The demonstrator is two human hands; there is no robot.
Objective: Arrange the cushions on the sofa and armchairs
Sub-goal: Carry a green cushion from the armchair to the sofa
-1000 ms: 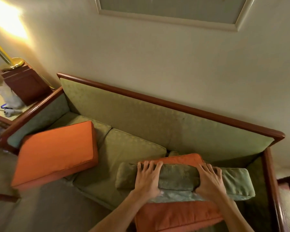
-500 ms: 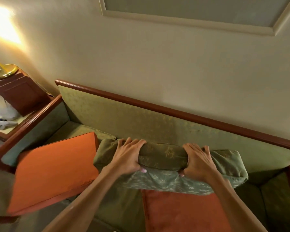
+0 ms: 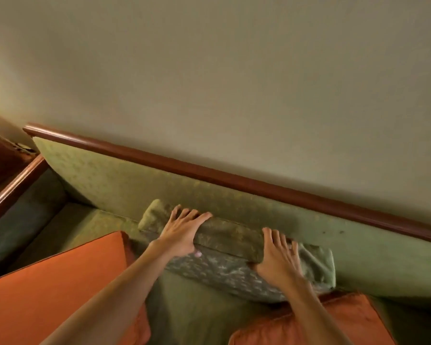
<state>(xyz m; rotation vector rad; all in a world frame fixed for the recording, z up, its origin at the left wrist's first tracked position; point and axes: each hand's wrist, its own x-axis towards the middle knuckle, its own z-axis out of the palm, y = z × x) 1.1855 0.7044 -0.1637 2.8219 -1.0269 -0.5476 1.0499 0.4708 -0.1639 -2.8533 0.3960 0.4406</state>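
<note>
A green patterned cushion [image 3: 230,247] stands on edge on the sofa seat, its top leaning against the green backrest [image 3: 125,180]. My left hand [image 3: 182,232] grips its top edge near the left end, fingers over the top and thumb in front. My right hand [image 3: 279,257] grips the top edge towards the right end the same way. An orange cushion [image 3: 55,290] lies on the seat at the lower left. A second orange cushion [image 3: 353,322] lies at the lower right, just in front of the green one.
The sofa's wooden top rail [image 3: 234,176] runs along a plain beige wall [image 3: 234,83]. The wooden left armrest [image 3: 10,190] borders the seat, with dark wooden furniture [image 3: 0,158] beyond it. Bare green seat [image 3: 192,310] shows between the orange cushions.
Both hands lifted the green cushion off the right orange cushion and carried it back and left, up against the backrest. The view has moved closer to the sofa.
</note>
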